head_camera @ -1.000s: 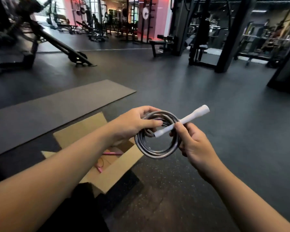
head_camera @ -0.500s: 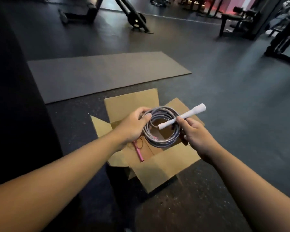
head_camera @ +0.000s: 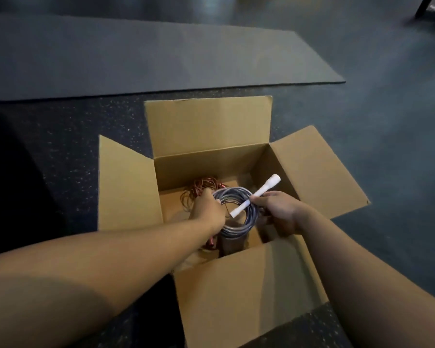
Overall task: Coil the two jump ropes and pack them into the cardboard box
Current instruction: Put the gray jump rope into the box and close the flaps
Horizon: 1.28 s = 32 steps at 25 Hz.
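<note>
An open cardboard box (head_camera: 239,292) stands on the gym floor with its four flaps spread out. Inside the box I hold a coiled grey jump rope (head_camera: 239,222). My left hand (head_camera: 206,212) grips the coil's left side. My right hand (head_camera: 279,212) holds the right side and pinches the rope's white handle (head_camera: 255,194), which lies across the coil and points up to the right. A coiled pink jump rope (head_camera: 199,189) lies on the box bottom at the back left, partly hidden by my left hand; a pink handle end (head_camera: 211,241) shows under my left wrist.
A long grey exercise mat (head_camera: 141,54) lies flat on the floor behind the box. Speckled dark rubber flooring (head_camera: 68,136) surrounds the box. A dark leg of gym equipment (head_camera: 423,6) shows at the top right corner.
My view has tilted down onto the box. Both hands have lowered the grey coil from above the box opening down inside it. The grip on coil and handle is unchanged.
</note>
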{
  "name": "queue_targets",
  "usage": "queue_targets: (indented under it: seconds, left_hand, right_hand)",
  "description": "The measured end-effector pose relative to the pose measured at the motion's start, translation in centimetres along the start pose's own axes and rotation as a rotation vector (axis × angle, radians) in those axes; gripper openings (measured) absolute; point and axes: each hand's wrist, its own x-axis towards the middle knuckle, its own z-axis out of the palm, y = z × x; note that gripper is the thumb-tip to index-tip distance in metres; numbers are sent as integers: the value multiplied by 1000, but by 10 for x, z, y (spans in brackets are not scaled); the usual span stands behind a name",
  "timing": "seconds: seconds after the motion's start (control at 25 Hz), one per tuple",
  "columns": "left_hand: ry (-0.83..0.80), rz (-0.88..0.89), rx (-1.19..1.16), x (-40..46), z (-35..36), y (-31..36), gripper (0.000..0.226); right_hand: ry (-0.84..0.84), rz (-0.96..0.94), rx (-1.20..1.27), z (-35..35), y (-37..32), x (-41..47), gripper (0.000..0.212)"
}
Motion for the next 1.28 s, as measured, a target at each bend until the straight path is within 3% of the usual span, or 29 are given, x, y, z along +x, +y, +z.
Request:
queue_targets:
  seconds: [0.2, 0.44, 0.6, 0.84, 1.12, 1.28]
  left_hand:
    - [5, -160, 78, 13, 31, -17, 47]
    - [12, -218, 461, 4, 32, -41, 62]
    - [53, -162, 360, 4, 30, -48, 63]
    - [131, -151, 315, 0, 6, -36, 55]
    - [233, 8, 427, -39, -34, 14, 58]
    - [395, 325, 736, -76, -61, 47, 57]
  right_hand:
    - [43, 81, -159, 10, 9, 47, 20]
    - [108, 99, -565, 33, 19, 74, 42]
    - [153, 104, -704, 36, 9, 70, 41]
    - [196, -15, -654, 18, 5, 47, 41]
    - [360, -242, -591, -6, -39, -16, 30]
    - [477, -324, -571, -34, -57, -49, 25]
